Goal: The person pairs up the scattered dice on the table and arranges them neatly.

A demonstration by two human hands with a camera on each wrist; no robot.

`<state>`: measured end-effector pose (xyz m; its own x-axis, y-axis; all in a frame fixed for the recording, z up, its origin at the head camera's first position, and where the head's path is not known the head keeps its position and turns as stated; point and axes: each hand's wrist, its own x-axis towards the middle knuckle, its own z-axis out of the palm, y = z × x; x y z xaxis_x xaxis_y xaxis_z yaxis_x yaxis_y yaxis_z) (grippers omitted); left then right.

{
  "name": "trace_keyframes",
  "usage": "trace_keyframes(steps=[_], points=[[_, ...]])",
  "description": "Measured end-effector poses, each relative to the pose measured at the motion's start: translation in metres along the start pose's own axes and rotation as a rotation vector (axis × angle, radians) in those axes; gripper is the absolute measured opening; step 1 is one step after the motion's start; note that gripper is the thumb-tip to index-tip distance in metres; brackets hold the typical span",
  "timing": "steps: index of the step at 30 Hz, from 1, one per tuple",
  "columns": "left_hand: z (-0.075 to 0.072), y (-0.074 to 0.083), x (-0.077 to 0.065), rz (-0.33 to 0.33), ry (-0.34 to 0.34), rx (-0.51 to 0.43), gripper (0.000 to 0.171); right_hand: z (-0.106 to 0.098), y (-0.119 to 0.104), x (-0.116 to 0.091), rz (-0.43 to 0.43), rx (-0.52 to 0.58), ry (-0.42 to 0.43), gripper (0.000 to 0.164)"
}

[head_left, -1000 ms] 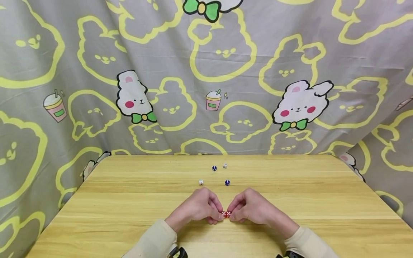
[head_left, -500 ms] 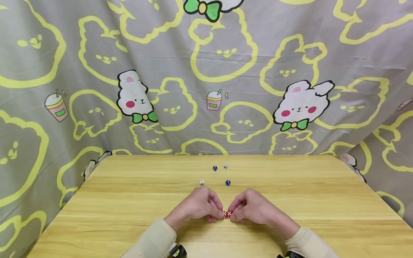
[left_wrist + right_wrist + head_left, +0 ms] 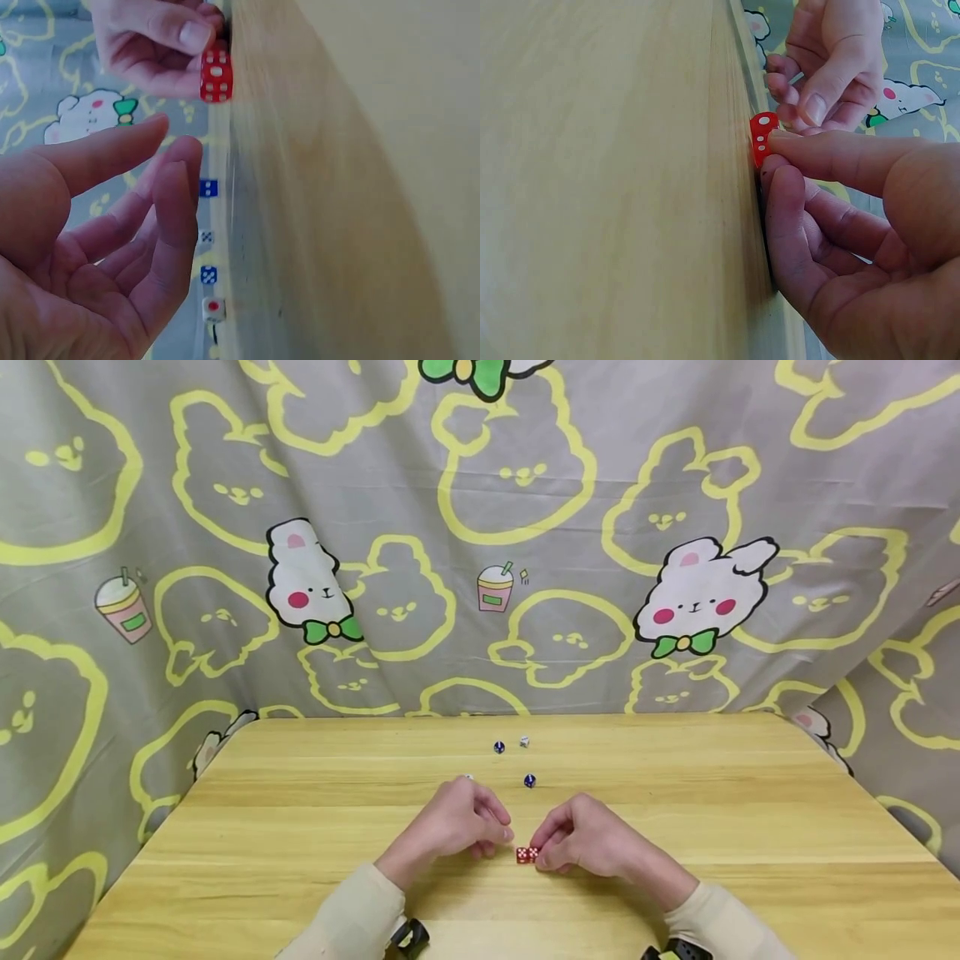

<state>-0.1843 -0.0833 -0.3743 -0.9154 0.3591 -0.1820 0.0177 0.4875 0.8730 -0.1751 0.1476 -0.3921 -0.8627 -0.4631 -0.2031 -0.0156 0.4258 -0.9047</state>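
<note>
Two red dice with white pips stand side by side on the table, the left die (image 3: 522,856) against the right die (image 3: 533,853). My right hand (image 3: 588,839) pinches the right one between thumb and fingertips; the right wrist view shows the thumb on a red die (image 3: 762,139). To the left, my left hand (image 3: 457,818) is apart from both dice, thumb and fingers loosely bent with a gap between them. In the left wrist view that left hand (image 3: 112,232) holds nothing, and the red die (image 3: 216,77) shows beyond its fingertips.
Farther back lie two blue dice, one nearer (image 3: 529,781) and one farther (image 3: 499,747), and a white die (image 3: 524,742). Another white die (image 3: 469,777) is mostly hidden behind my left hand. A patterned grey curtain (image 3: 420,510) hangs behind the wooden table (image 3: 300,827).
My left hand has let go of the left red die and drawn back to the left and slightly away, now partly covering a white die. The right hand stays at the red dice.
</note>
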Motion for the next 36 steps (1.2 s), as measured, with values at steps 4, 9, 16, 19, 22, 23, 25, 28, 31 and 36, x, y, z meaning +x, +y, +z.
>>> trace_keyframes(steps=[4, 9, 16, 19, 22, 23, 25, 28, 31, 36], points=[[-0.011, 0.001, 0.001, 0.018, 0.044, 0.011, 0.012, 0.000, -0.001, 0.000, 0.002, -0.003, 0.000, 0.015], [-0.027, 0.001, 0.005, 0.023, 0.124, 0.028, 0.014, 0.000, 0.000, 0.000, 0.012, -0.014, 0.010, 0.015], [-0.041, -0.006, 0.012, -0.030, 0.208, 0.000, 0.021, 0.000, 0.000, 0.000, 0.019, -0.021, 0.012, 0.014], [-0.045, -0.008, 0.018, -0.057, 0.242, 0.016, 0.022, 0.000, -0.001, 0.001, 0.019, -0.018, 0.010, 0.014], [-0.049, -0.008, 0.024, -0.077, 0.273, 0.045, 0.022, 0.000, -0.001, 0.001, 0.016, -0.008, 0.007, 0.014], [-0.050, -0.008, 0.027, -0.083, 0.279, 0.053, 0.022, 0.000, -0.001, 0.001, 0.015, -0.003, 0.006, 0.014], [-0.052, -0.008, 0.031, -0.094, 0.287, 0.061, 0.022, 0.000, 0.000, 0.001, 0.012, 0.004, 0.004, 0.015], [-0.053, -0.011, 0.035, -0.115, 0.277, 0.057, 0.020, 0.001, 0.000, 0.000, 0.009, 0.011, 0.004, 0.015], [-0.052, -0.015, 0.038, -0.145, 0.259, 0.050, 0.019, 0.002, 0.000, -0.001, 0.005, 0.014, 0.007, 0.016], [-0.049, -0.020, 0.041, -0.174, 0.240, 0.058, 0.019, 0.002, 0.001, -0.001, 0.002, 0.017, 0.008, 0.016]])
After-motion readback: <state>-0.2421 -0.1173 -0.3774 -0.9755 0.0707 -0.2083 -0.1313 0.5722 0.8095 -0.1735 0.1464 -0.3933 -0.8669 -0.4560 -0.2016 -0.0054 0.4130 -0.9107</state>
